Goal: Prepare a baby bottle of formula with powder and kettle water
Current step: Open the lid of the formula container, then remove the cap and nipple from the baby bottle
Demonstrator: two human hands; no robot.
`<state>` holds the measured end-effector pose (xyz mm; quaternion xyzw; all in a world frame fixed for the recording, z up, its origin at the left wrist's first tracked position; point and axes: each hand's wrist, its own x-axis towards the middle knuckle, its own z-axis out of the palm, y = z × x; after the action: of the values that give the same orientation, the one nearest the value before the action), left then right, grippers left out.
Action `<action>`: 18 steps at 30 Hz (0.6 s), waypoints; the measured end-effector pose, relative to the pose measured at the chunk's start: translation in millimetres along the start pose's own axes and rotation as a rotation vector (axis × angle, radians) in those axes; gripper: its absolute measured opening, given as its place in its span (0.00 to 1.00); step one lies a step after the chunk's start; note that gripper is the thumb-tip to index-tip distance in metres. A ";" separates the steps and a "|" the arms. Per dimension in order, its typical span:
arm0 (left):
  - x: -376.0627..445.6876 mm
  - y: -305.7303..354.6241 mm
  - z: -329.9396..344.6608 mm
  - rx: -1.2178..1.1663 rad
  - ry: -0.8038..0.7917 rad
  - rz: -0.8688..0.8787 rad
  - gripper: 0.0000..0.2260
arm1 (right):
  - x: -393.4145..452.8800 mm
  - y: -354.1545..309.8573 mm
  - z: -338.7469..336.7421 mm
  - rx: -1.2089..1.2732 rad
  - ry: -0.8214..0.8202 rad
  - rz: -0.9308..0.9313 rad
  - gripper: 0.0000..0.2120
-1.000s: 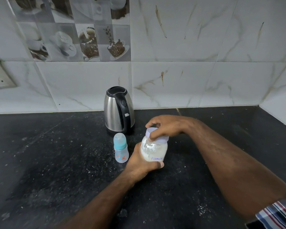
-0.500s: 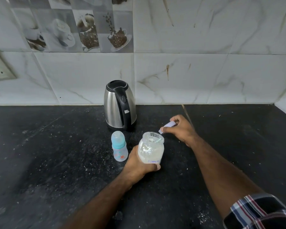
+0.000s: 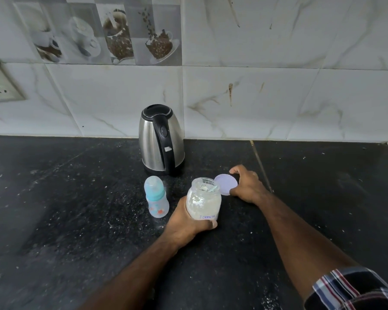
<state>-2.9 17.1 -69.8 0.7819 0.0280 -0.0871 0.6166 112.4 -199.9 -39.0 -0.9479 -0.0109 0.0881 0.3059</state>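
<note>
**Lilac lid being parked beside the opened formula jar**

Glass is being gripped by the left hand (image 3: pixel 188 220), whose fingers are being wrapped around the lower body of the formula jar (image 3: pixel 203 199), presumably so that the jar is being kept steady and upright on the black counter (image 3: pixel 76 220) while its mouth is open. White powder is being shown inside, and what looks like a scoop handle is being glimpsed at the rim, though that is too small to confirm. Just right of the jar, the lilac lid (image 3: pixel 226 184) is being held at its edge by the fingertips of the right hand (image 3: pixel 246 186); the lid appears to be lying flat on the counter, probably being set down close by so it is not lost and the hand is being freed for scooping. Just left of the jar, the baby bottle (image 3: pixel 156 197) is being left standing with its cap on, so it is judged to need opening before powder is added. Behind the jar, against the tiled wall, the steel kettle (image 3: pixel 160 139) is being left untouched, lid shut.
</note>
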 end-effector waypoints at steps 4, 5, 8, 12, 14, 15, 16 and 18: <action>0.7 6.7 10.1 0.063 0.071 -0.021 0.32 | -16.1 -21.3 -27.5 0.590 -0.195 -0.028 0.24; 0.0 9.0 12.3 0.093 0.087 -0.024 0.32 | -21.6 -25.4 -32.7 0.652 -0.318 -0.044 0.27; -0.1 15.1 18.3 0.160 0.108 -0.049 0.39 | -37.9 -38.5 -34.2 0.478 -0.476 -0.150 0.40; 2.2 17.1 21.3 0.220 0.098 -0.105 0.48 | -47.8 -52.8 -21.9 0.223 -0.279 -0.274 0.45; 0.9 17.2 18.1 0.216 0.091 -0.114 0.46 | -50.5 -53.9 -20.6 0.160 -0.277 -0.303 0.46; 0.0 17.0 15.8 0.215 0.083 -0.102 0.44 | -51.4 -53.7 -20.5 0.135 -0.277 -0.310 0.47; -1.0 16.4 13.1 0.209 0.072 -0.089 0.42 | -52.4 -54.1 -20.4 0.114 -0.275 -0.316 0.46; -3.2 15.8 7.2 0.198 0.049 -0.061 0.40 | -54.8 -56.7 -19.3 0.088 -0.272 -0.329 0.46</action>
<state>-4.4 6.6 -55.7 0.8397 0.0580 -0.0890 0.5326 63.7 -169.2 18.1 -0.8985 -0.2027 0.1644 0.3531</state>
